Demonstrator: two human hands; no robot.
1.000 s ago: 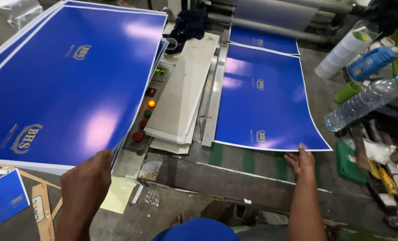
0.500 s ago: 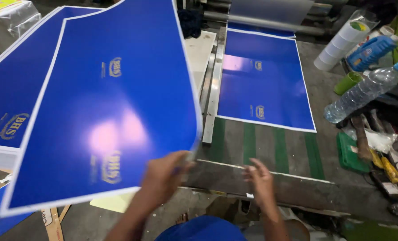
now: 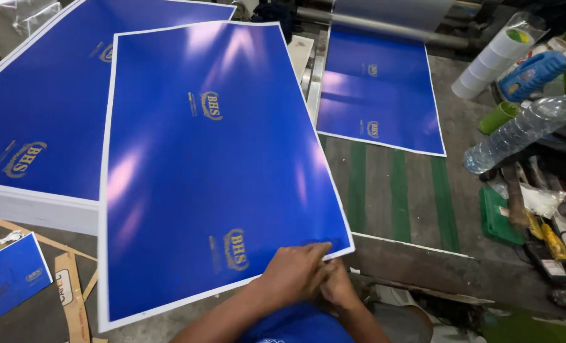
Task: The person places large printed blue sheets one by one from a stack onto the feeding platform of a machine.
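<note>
Since both your left hand (image 3: 292, 274) and right hand (image 3: 337, 286) pinch shut on the blue sheet's (image 3: 213, 165) near corner, judge it light, glossy and floppy beyond your fingertips.

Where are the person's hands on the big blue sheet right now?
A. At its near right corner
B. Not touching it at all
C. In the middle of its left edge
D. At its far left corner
A: both hands, left hand and right hand, meet at the near right corner of the blue sheet.
</note>
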